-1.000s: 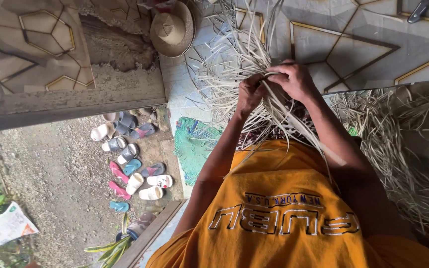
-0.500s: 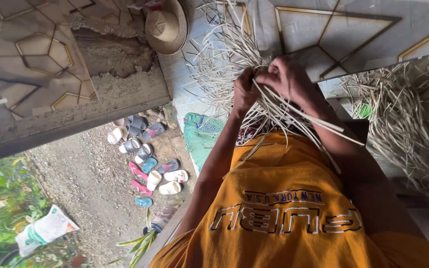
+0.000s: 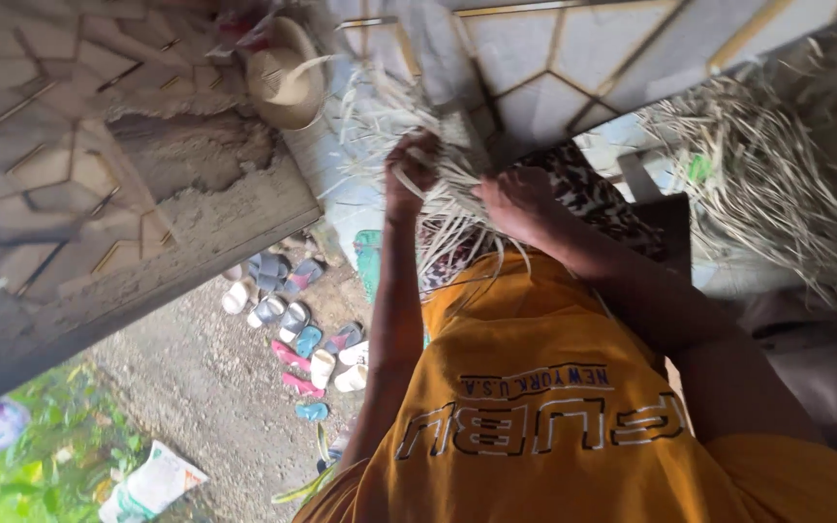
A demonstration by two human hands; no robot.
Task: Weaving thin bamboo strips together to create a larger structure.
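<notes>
Hands meet over a bundle of pale dried strips (image 3: 452, 208) in the head view, the only view there is. The picture looks rotated, so which hand is which is a judgement: taking the arms as they leave the orange shirt (image 3: 535, 407), the left hand (image 3: 411, 167) sits higher, curled shut on a few strips, and the right hand (image 3: 518, 201) lies just beside it, fingers folded into the same bundle. The bundle rests on the lap, over patterned cloth (image 3: 598, 199).

Strips this dry and thin look likely to split or crack if bent sharply. Loose ends trail down over the shirt and could snag or tangle as the hands pull. A bigger heap of strips (image 3: 767, 184) lies near on the tiled floor (image 3: 583, 48), and stray pieces may get mixed in. A straw hat (image 3: 285, 77) and sandals (image 3: 297, 324) lie well apart.
</notes>
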